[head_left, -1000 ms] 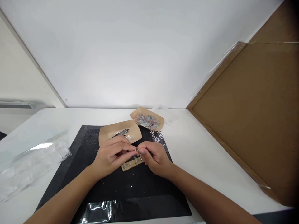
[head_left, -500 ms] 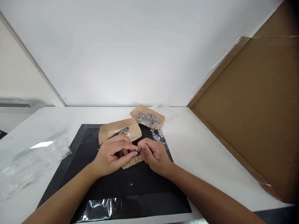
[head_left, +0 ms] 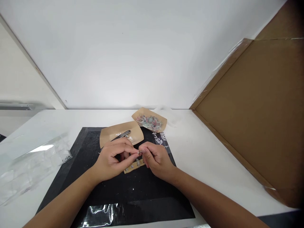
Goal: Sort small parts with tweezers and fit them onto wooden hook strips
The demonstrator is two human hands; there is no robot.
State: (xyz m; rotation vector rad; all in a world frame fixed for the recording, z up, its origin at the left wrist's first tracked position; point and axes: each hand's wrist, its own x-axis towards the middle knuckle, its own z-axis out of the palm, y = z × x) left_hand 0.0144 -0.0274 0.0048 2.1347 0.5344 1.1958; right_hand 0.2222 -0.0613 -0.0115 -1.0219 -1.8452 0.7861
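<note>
Over the black mat [head_left: 114,190], the fingertips of my two hands meet around a small shiny metallic piece [head_left: 139,152], too tiny to name. The thumb and index finger of my left hand [head_left: 116,156] pinch its left end. My right hand [head_left: 155,158] has its fingers curled, with thumb and index finger closed on the right end. Just beneath the hands lies a narrow yellowish strip [head_left: 134,166] bearing small clear pieces, partly covered by my fingers. Behind my left hand, dark tweezers [head_left: 123,134] rest in a brown paper tray [head_left: 105,134] among small white bits.
A second brown tray [head_left: 162,126] at the back holds a pile of small reddish and grey pieces. White rectangular labels [head_left: 159,138] lie on the mat's far right corner. Clear plastic packaging [head_left: 35,167] covers the left of the white table [head_left: 201,152]. A cardboard panel [head_left: 256,110] stands at right.
Both hands stay in nearly the same place, still pinching the small piece, with only slight finger movement. The surroundings look unchanged apart from a tiny camera shift.
</note>
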